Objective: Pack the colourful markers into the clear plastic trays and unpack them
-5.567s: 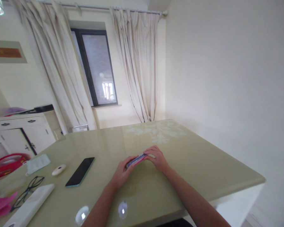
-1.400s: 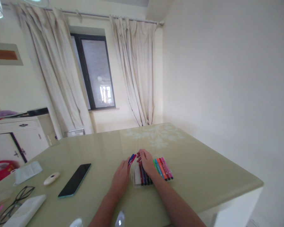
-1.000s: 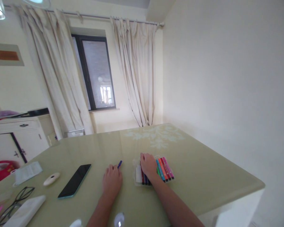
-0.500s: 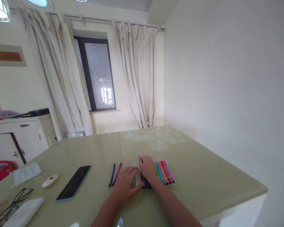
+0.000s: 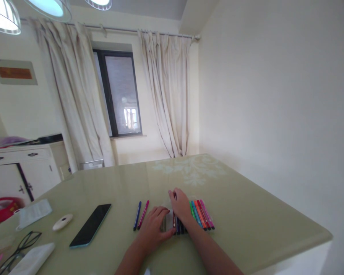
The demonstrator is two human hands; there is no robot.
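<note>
A clear plastic case [image 5: 169, 221] of felt-tip markers lies on the table, with a row of colourful markers [image 5: 202, 214] showing at its right side. My left hand [image 5: 154, 228] grips the case's left end, fingers on the far part and thumb at the near edge. Above the case, my right hand [image 5: 180, 204] is closed, its fingertips pinching the far end of a dark red marker [image 5: 174, 219]. The right hand and forearm hide the middle markers. Left of my left hand lie a blue marker [image 5: 137, 215] and a magenta marker [image 5: 143, 215], side by side.
Further left on the green table [image 5: 126, 183] are a black phone [image 5: 91, 225], a whitish oval object [image 5: 62, 222], a face mask [image 5: 35, 212], glasses [image 5: 27, 240] and a white slab-like object [image 5: 33, 259]. A wall [image 5: 269, 114] runs along the table's right side.
The view has tilted up slightly, so everything sits a little lower. My right fingertips have shifted slightly at the dark red marker, which shows more clearly. The left hand stays on the case.
</note>
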